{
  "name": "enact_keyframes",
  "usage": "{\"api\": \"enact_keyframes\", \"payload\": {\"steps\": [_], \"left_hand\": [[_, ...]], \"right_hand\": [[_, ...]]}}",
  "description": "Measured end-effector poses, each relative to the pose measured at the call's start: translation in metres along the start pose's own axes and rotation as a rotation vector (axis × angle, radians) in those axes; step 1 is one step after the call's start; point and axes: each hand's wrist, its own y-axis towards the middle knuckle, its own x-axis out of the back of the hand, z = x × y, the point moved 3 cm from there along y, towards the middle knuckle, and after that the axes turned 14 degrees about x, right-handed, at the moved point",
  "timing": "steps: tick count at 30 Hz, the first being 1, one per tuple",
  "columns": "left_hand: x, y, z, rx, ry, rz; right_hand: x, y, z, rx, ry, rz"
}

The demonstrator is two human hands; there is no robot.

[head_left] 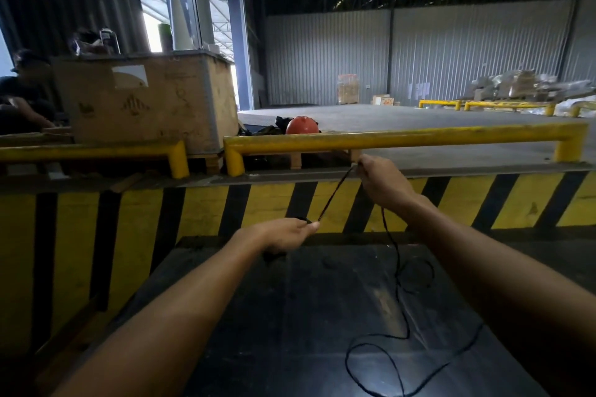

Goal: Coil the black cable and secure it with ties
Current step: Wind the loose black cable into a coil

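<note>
A thin black cable (333,193) runs taut between my two hands. My left hand (287,234) is lower and nearer, pinching one end of the stretched part, with something dark tucked under its fingers. My right hand (380,180) is higher and farther, pinching the cable near the yellow rail. From the right hand the rest of the cable drops down and lies in loose loops on the dark surface (290,316) in front of me. No ties are visible.
A yellow-and-black striped wall (206,206) stands just behind the dark surface. Yellow guard rails (403,137) run along its top. A wooden crate (145,100) and a red helmet (301,126) sit beyond. A person sits at the far left.
</note>
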Motion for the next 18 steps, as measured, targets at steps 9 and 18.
{"api": "enact_keyframes", "payload": {"steps": [9, 18], "left_hand": [[0.019, -0.049, -0.062, -0.568, -0.92, 0.692], [0.06, -0.003, -0.014, -0.405, -0.88, -0.528]], "right_hand": [[-0.059, -0.036, 0.016, -0.078, 0.302, 0.376], [-0.056, -0.05, 0.004, -0.093, 0.191, 0.613]]}}
